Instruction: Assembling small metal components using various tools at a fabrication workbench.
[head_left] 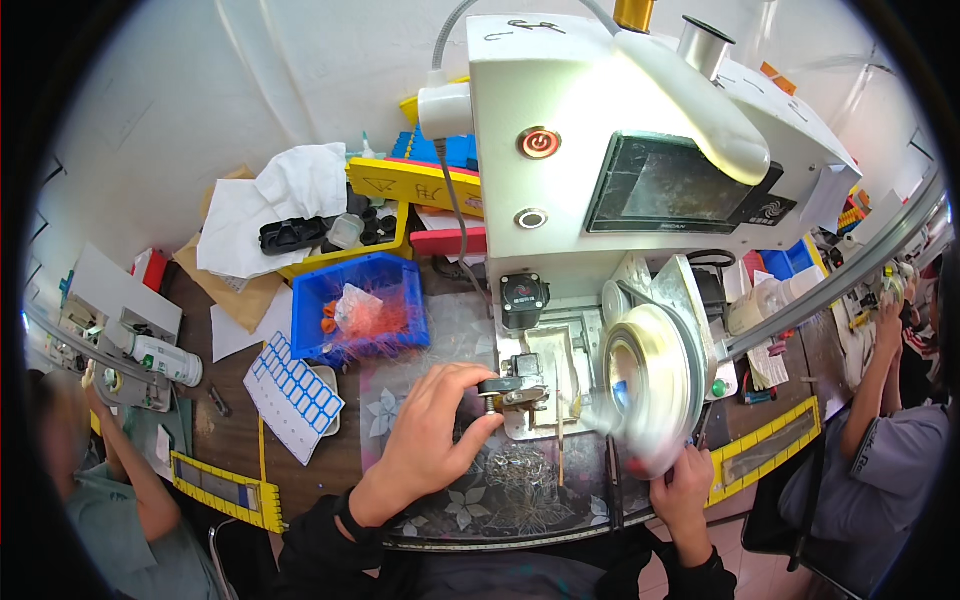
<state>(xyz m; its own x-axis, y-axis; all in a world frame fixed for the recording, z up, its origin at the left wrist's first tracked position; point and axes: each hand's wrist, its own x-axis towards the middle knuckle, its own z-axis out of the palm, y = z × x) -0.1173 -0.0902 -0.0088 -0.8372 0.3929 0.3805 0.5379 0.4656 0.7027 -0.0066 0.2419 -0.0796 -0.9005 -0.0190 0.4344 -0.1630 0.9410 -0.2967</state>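
Note:
In front of me stands a white bench machine (560,90) with a dark screen (660,185) and a spoked-off, cream-and-grey spool wheel (655,370) whose lower edge is blurred. My left hand (425,440) pinches the small black-topped clamp lever (500,384) with its spring screw, at the left of the machine's metal fixture (545,385). At the wheel's lower right, my right hand (685,490) is closed, its fingertips partly hidden by the blur; what they hold cannot be made out. Below the fixture lies a tangle of fine wire pieces (520,470).
A blue bin (360,265) with orange-red strands stands left of the machine, near a yellow bin (395,245) with black parts. A blue-bordered label sheet (290,395) lies before it. Dark long-handled tool (614,480) lies near the wheel. Co-workers sit at both sides.

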